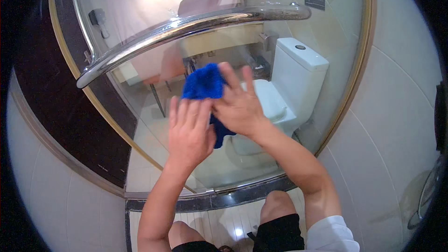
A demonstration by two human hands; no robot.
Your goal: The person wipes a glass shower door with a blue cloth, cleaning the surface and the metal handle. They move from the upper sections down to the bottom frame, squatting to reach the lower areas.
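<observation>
A blue cloth [204, 83] lies against the clear glass panel [210, 168] in front of me, bunched between and behind my hands. My left hand [190, 127] has its fingers stretched up over the cloth's lower left edge. Beside it, my right hand [239, 103] presses on the cloth's right part with fingers spread, slightly blurred. A lower flap of the cloth hangs below my right palm. Whether the fingers of either hand grip the fabric is hard to tell. A curved chrome bar handle [189, 28] crosses the glass above both hands.
Behind the glass stand a white toilet [297, 66], a chair [162, 73] and a wall-mounted paper holder [267, 40]. A dark door [77, 98] is on the left. Tiled walls [378, 122] flank me, and a dark stone sill [238, 196] runs below the glass. A hose [421, 196] hangs at right.
</observation>
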